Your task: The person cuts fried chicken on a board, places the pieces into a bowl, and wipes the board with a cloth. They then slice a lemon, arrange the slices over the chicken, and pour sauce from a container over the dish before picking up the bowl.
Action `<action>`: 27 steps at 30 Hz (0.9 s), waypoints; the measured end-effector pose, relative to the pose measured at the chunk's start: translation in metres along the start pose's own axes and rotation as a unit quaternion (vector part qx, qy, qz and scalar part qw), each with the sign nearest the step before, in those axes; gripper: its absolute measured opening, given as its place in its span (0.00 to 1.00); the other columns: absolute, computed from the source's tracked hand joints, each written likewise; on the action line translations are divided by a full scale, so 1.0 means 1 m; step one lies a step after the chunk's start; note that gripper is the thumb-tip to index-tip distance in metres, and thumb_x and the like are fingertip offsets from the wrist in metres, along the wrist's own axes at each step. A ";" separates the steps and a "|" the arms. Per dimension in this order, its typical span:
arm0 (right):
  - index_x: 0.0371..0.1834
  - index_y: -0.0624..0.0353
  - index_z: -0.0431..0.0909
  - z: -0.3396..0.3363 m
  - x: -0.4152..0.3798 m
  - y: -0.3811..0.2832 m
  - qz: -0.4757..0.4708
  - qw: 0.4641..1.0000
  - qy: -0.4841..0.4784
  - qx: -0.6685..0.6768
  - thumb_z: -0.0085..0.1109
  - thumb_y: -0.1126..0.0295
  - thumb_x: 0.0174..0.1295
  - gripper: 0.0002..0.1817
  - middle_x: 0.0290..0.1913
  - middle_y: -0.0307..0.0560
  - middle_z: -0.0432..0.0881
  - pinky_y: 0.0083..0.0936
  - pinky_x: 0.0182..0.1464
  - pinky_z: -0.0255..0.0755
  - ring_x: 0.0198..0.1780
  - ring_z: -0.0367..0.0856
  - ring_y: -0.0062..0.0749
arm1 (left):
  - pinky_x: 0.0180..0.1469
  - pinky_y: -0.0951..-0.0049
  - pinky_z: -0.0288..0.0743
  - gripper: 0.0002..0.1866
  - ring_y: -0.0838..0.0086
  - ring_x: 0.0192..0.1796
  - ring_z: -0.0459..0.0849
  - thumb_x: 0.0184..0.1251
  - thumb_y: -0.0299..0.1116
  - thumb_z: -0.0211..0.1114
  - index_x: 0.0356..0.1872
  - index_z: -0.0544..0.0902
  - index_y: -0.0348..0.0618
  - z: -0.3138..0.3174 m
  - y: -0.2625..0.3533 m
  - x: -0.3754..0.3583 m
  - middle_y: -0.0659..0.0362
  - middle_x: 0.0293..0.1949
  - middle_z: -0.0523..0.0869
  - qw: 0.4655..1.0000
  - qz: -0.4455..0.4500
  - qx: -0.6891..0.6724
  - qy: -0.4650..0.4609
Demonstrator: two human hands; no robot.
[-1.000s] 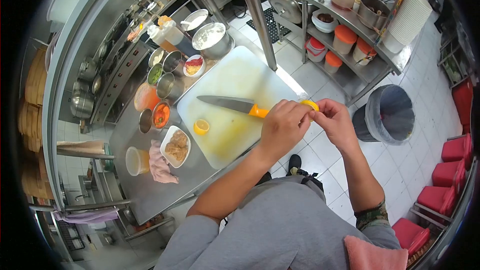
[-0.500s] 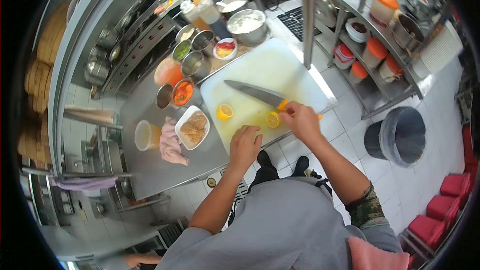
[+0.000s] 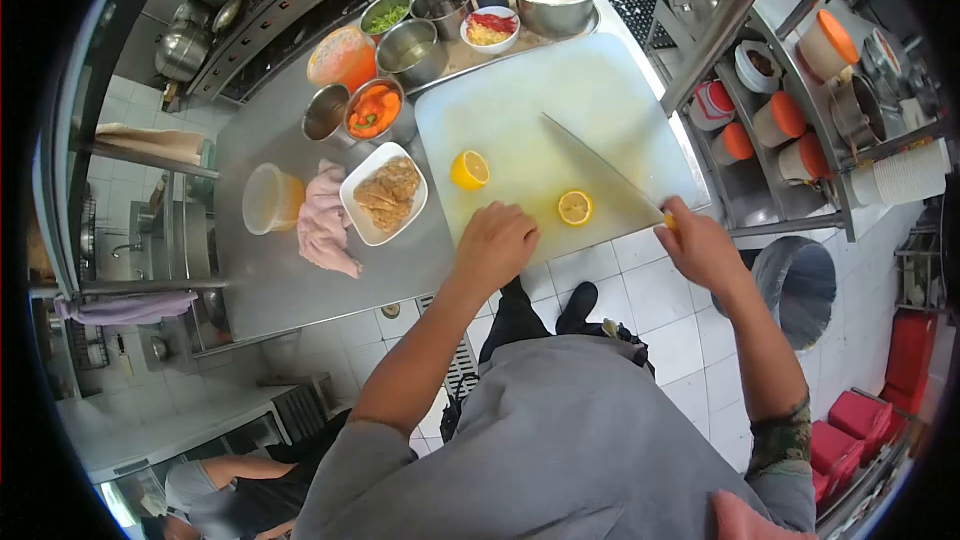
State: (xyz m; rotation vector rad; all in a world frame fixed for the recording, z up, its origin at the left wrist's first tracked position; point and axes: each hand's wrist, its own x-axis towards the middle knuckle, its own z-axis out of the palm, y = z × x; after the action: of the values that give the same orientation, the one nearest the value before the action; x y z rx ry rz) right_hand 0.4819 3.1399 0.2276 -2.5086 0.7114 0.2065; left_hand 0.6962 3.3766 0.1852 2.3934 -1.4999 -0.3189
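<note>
Altogether, one knife (image 3: 604, 165), two half-lemons (image 3: 575, 207).

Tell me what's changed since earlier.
The right hand has taken the steel knife by its yellow handle and shifted it rightward. Released by that hand and the left hand, a yellow lemon half now lies cut-side up on the rectangular white cutting board. The other lemon half and white squarish bowl stayed put.

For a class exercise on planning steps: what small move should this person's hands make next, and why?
Probably, the left hand should steady the round yellow lemon half nearer the right hand. That hand grips a yellow-handled steel knife angled beside this half, while nothing holds it on the pale rectangular cutting board.
</note>
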 end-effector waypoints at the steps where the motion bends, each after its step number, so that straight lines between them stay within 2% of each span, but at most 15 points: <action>1: 0.50 0.56 0.73 0.000 -0.015 0.007 0.040 0.998 -0.033 -0.020 0.56 0.69 0.68 0.11 0.40 0.62 0.86 0.56 0.43 0.78 0.40 0.85 0.61 | 0.55 0.58 0.78 0.09 0.56 0.50 0.83 0.65 0.29 0.71 0.44 0.87 0.41 -0.002 0.005 -0.010 0.54 0.46 0.87 0.999 -0.013 -0.032 0.004; 2: 0.49 0.56 0.73 0.005 -0.030 0.015 0.037 0.999 -0.022 -0.022 0.57 0.68 0.68 0.09 0.38 0.61 0.85 0.57 0.42 0.77 0.38 0.85 0.62 | 0.55 0.58 0.78 0.09 0.56 0.50 0.83 0.64 0.29 0.72 0.44 0.86 0.41 0.000 0.008 -0.018 0.54 0.46 0.86 0.997 -0.031 -0.064 0.008; 5: 0.44 0.57 0.72 0.015 -0.066 0.019 0.026 0.999 0.015 -0.030 0.58 0.68 0.68 0.08 0.33 0.60 0.84 0.56 0.39 0.77 0.34 0.84 0.64 | 0.55 0.58 0.79 0.10 0.55 0.52 0.83 0.63 0.27 0.72 0.45 0.85 0.40 0.025 0.034 0.002 0.52 0.48 0.86 0.972 0.006 -0.150 0.182; 7: 0.43 0.57 0.73 0.010 -0.090 0.001 0.025 0.998 0.027 -0.045 0.59 0.68 0.68 0.07 0.33 0.59 0.84 0.54 0.37 0.78 0.33 0.84 0.63 | 0.56 0.58 0.79 0.11 0.53 0.53 0.83 0.64 0.25 0.71 0.47 0.84 0.40 0.039 0.034 0.015 0.51 0.48 0.85 0.967 0.007 -0.161 0.196; 10: 0.43 0.57 0.73 0.002 -0.107 -0.020 0.051 0.995 -0.016 -0.088 0.59 0.68 0.68 0.07 0.33 0.57 0.83 0.53 0.35 0.78 0.31 0.84 0.62 | 0.56 0.58 0.78 0.11 0.52 0.53 0.83 0.64 0.24 0.69 0.47 0.83 0.39 0.049 0.030 0.019 0.50 0.48 0.85 0.962 0.008 -0.184 0.204; 11: 0.43 0.57 0.74 0.002 -0.110 -0.021 0.045 0.993 -0.021 -0.105 0.59 0.69 0.67 0.07 0.33 0.57 0.83 0.50 0.31 0.79 0.29 0.84 0.60 | 0.55 0.58 0.78 0.10 0.52 0.53 0.83 0.65 0.23 0.69 0.47 0.83 0.39 0.050 0.029 0.019 0.50 0.48 0.85 0.960 0.009 -0.192 0.205; 17: 0.42 0.57 0.74 -0.007 -0.108 -0.030 0.041 0.987 -0.047 -0.149 0.59 0.71 0.67 0.05 0.32 0.57 0.82 0.48 0.28 0.78 0.27 0.85 0.56 | 0.50 0.56 0.76 0.08 0.52 0.46 0.81 0.63 0.21 0.68 0.42 0.82 0.40 0.054 0.030 0.027 0.52 0.43 0.83 0.959 0.020 -0.160 0.231; 23: 0.45 0.57 0.71 -0.003 -0.098 -0.026 0.036 0.986 -0.082 -0.143 0.57 0.71 0.68 0.07 0.32 0.58 0.82 0.49 0.30 0.78 0.29 0.85 0.59 | 0.50 0.57 0.76 0.07 0.53 0.45 0.81 0.63 0.21 0.68 0.41 0.81 0.40 0.049 0.030 0.028 0.52 0.41 0.83 0.960 0.015 -0.178 0.215; 27: 0.47 0.57 0.69 0.027 -0.069 -0.013 0.023 0.992 -0.089 -0.089 0.54 0.70 0.70 0.08 0.33 0.58 0.84 0.53 0.36 0.79 0.33 0.86 0.60 | 0.50 0.56 0.77 0.07 0.52 0.46 0.81 0.63 0.22 0.68 0.41 0.82 0.40 0.055 0.029 0.029 0.52 0.41 0.84 0.961 0.008 -0.178 0.213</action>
State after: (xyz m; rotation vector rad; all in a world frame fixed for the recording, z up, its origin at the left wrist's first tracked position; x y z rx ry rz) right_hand 0.4302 3.1945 0.2296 -2.6008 0.7059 0.5253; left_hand 0.6663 3.3312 0.1439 2.0027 -1.1524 -0.0528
